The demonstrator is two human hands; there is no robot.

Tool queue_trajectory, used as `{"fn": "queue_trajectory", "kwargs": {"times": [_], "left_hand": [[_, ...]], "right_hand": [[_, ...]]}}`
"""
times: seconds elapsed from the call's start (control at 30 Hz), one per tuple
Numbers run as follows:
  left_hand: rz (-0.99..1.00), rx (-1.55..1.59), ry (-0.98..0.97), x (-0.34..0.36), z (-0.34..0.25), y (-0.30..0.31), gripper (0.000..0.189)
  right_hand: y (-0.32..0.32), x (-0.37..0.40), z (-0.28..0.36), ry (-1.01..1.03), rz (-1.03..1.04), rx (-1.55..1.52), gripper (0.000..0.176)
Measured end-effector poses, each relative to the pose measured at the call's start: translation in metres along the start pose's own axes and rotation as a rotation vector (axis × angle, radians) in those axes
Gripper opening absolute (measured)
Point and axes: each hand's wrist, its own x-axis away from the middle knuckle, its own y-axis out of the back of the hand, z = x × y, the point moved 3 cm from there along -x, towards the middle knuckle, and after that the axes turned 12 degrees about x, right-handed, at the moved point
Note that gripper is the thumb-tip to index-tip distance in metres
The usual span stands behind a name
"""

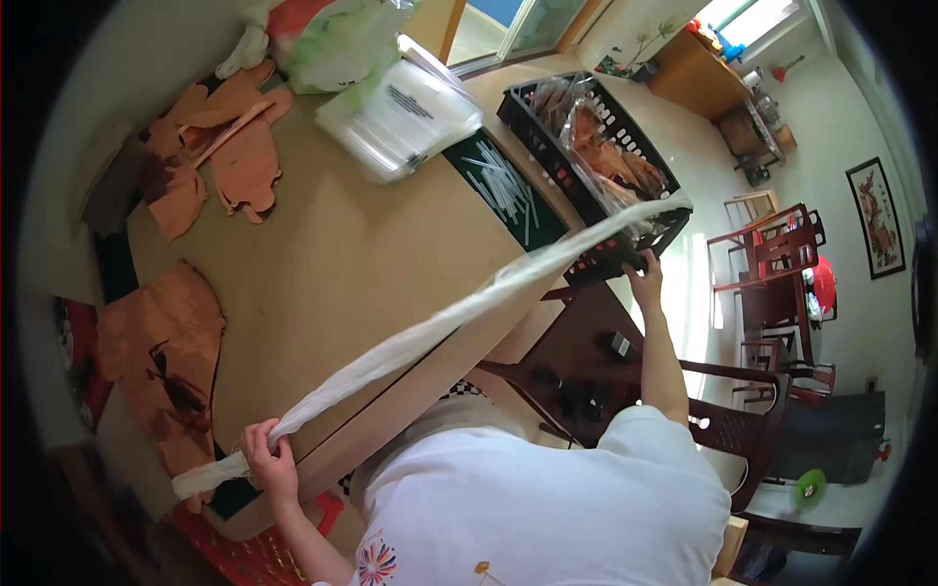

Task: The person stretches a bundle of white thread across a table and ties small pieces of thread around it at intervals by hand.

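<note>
A long strip of white, thin material (430, 327) is stretched diagonally across the front of the brown table (342, 244). Near its lower left end my left hand (271, 459) is closed around it, with a short tail hanging past the fingers. My right hand (644, 281) is raised at the near corner of a black plastic crate (576, 186), just below the strip's upper right end. Its fingers are bent against the crate's edge; whether they also pinch the strip is unclear. Brown pieces in clear plastic lie in the crate.
Orange-brown flat pieces (244, 161) lie at the table's back left, and a larger brown piece (171, 342) at its left edge. Clear plastic bags (401, 112) and thin white sticks (503, 186) are at the back. A dark wooden chair (733, 420) stands right of the person.
</note>
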Motion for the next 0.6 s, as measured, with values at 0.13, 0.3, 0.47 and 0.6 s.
{"fn": "queue_trajectory", "kwargs": {"times": [0.13, 0.3, 0.47, 0.6], "left_hand": [[-0.017, 0.015, 0.003, 0.001, -0.001, -0.002, 0.021], [-0.049, 0.058, 0.051, 0.0, 0.002, -0.001, 0.02], [-0.065, 0.027, 0.023, 0.002, 0.002, 0.0, 0.019], [-0.093, 0.084, 0.056, 0.002, 0.006, 0.0, 0.021]], "right_hand": [[0.007, -0.006, -0.01, 0.002, 0.051, 0.071, 0.032], [0.01, -0.012, -0.016, 0.084, 0.157, 0.1, 0.047], [0.072, -0.024, 0.103, 0.198, -0.157, 0.422, 0.043], [0.031, -0.016, 0.223, 0.613, 0.373, -0.22, 0.017]]}}
